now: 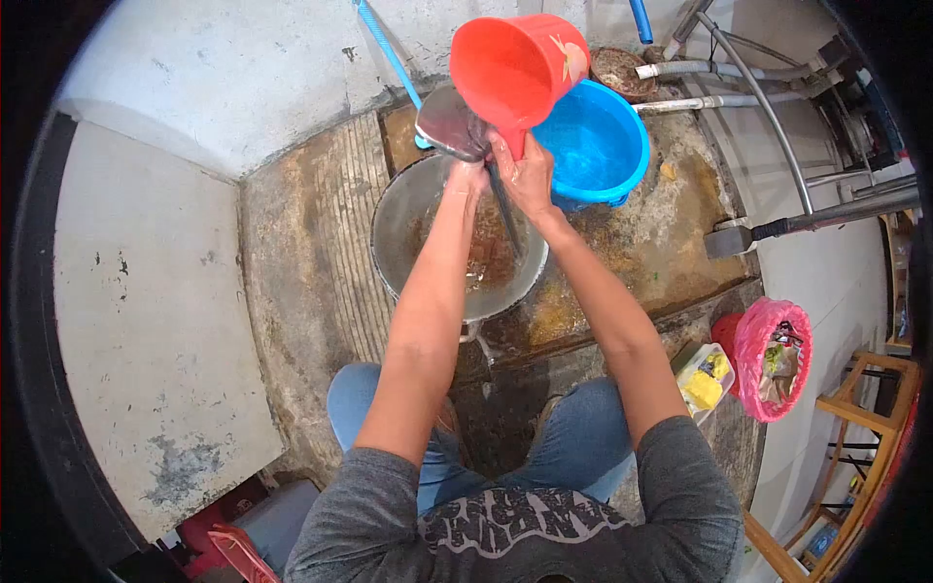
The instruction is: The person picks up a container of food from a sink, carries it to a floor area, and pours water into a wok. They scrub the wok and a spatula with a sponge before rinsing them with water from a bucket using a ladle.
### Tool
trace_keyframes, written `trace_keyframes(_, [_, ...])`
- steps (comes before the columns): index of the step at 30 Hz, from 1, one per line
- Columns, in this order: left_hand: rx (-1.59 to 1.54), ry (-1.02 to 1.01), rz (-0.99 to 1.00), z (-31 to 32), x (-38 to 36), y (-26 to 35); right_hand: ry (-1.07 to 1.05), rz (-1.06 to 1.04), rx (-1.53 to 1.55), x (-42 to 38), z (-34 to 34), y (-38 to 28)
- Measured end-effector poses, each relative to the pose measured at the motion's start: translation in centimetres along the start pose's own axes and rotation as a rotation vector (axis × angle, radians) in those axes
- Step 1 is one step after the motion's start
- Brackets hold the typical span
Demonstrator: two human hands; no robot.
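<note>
My right hand (527,177) is wrapped round the handle of a red plastic water dipper (569,49), which is tilted with its mouth to the left. Close beside it, my left hand (468,178) grips a metal spatula (447,121) near its wide, rounded head. The spatula's dark handle slants down past my right hand over a large metal basin (394,228). Brownish, wet residue lies in the basin's bottom. My left fingers are partly hidden behind the spatula head. Behind the dipper stands a blue bucket (637,160) with water in it.
A blue-handled brush (387,51) leans on the back wall. Grey pipes (719,68) and a metal frame (777,126) stand at right. Nearer are a plastic container (695,364) with yellow sponges and a pink-lined bin (753,350). The concrete floor (311,253) looks wet and has a raised ledge.
</note>
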State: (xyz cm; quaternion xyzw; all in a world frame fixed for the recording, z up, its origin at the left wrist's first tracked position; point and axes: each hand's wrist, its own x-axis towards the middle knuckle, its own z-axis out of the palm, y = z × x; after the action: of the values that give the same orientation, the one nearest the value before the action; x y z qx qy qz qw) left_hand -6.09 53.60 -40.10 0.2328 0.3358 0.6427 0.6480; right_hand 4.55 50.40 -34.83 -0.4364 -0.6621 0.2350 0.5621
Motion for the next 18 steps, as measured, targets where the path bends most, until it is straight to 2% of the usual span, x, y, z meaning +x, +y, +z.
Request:
trace_keyframes(2, [-0.046,-0.028,-0.007,0.4,0.3,1.2,0.007,0.011,0.026,0.3,0.2,0.2])
trace_keyframes(6, [0.077,0.004,0.028,2.0,-0.5,2.8,-0.006,0.037,0.002,0.7,-0.7,-1.1])
trace_keyframes(8, [0.134,0.006,0.068,2.2,-0.4,3.0,0.000,-0.037,-0.015,0.5,-0.3,0.6])
trace_keyframes(11, [0.053,0.108,0.049,3.6,-0.7,3.1,-0.018,-0.039,0.030,0.7,-0.7,-0.2])
trace_keyframes(15, [0.023,-0.015,0.007,2.3,-0.4,3.3,-0.083,-0.001,0.097,1.5,-1.2,-0.9])
trace_keyframes(18, [0.024,-0.070,0.013,2.5,-0.3,3.6,-0.055,-0.058,-0.039,2.1,-1.9,-1.0])
